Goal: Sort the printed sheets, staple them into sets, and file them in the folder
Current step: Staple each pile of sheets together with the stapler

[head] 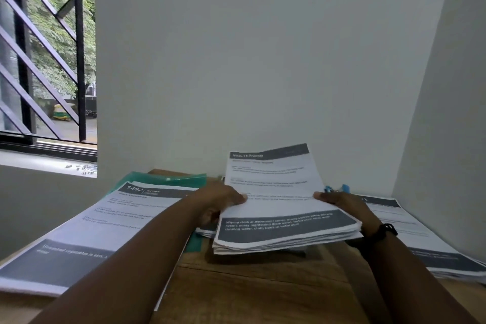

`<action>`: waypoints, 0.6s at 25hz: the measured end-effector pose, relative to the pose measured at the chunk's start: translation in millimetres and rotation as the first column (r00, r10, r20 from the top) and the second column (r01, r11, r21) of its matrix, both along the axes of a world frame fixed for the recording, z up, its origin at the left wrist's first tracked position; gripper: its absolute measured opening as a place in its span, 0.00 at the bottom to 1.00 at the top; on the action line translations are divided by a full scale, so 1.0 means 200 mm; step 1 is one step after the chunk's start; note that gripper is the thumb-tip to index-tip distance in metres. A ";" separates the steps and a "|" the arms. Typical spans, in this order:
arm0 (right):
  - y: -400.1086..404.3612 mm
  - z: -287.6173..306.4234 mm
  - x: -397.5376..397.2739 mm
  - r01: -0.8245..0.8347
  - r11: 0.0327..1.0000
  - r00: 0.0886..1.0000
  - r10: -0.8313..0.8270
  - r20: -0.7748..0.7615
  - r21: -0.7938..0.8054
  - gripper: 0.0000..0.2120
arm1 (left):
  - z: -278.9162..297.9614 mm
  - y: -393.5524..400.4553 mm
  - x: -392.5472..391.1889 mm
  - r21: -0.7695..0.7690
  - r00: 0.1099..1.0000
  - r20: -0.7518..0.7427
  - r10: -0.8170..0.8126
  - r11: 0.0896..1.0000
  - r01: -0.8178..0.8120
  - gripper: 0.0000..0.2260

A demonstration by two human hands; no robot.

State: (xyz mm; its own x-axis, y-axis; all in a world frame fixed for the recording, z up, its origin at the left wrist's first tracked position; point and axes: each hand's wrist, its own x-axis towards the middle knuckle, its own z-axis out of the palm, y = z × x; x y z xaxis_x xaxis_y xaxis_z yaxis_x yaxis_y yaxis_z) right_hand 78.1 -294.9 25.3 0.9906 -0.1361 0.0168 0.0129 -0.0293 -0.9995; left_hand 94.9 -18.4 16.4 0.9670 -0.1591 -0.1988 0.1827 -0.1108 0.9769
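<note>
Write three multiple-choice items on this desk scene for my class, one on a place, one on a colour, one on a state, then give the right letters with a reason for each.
1. Where does the translucent green plastic folder lie?
A. under the left pile of printed sheets
B. on the windowsill
C. on top of the held stack

2. What colour is the band on the right wrist?
A. white
B. black
C. red

3. How is the thick stack of printed sheets held?
A. by the left hand alone
B. lying flat, untouched
C. gripped at both side edges, lifted off the wooden table

Answers: 1 A, the green corner shows beyond that pile. 2 B, the strap is dark black. 3 C, the left hand and right hand clasp its edges, and a shadow lies beneath.
</note>
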 end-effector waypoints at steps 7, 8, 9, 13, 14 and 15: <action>-0.10 -0.10 0.03 0.120 0.967 0.984 -0.146 -0.102 -0.227 0.10 | -0.08 -0.13 0.01 0.362 0.937 0.346 0.044 0.916 -0.176 0.31; -0.11 -0.10 0.04 0.126 0.967 0.982 -0.154 -0.112 -0.221 0.12 | -0.09 -0.14 -0.01 0.341 0.928 0.372 0.022 0.926 -0.159 0.29; -0.11 -0.11 0.05 0.135 0.968 0.981 -0.162 -0.111 -0.213 0.15 | -0.10 -0.15 -0.02 0.320 0.915 0.404 0.009 0.936 -0.150 0.25; -0.10 -0.11 0.05 0.211 0.966 0.975 -0.219 -0.040 -0.149 0.10 | -0.09 -0.15 0.00 0.353 0.838 0.545 0.000 0.907 -0.230 0.10; -0.09 -0.12 0.05 0.223 0.965 0.973 -0.228 -0.021 -0.138 0.10 | -0.09 -0.14 0.00 0.393 0.854 0.520 -0.024 0.894 -0.214 0.11; -0.09 -0.13 0.07 0.216 0.960 0.975 -0.222 -0.013 -0.178 0.11 | -0.10 -0.14 0.00 0.487 0.888 0.454 -0.073 0.855 -0.178 0.15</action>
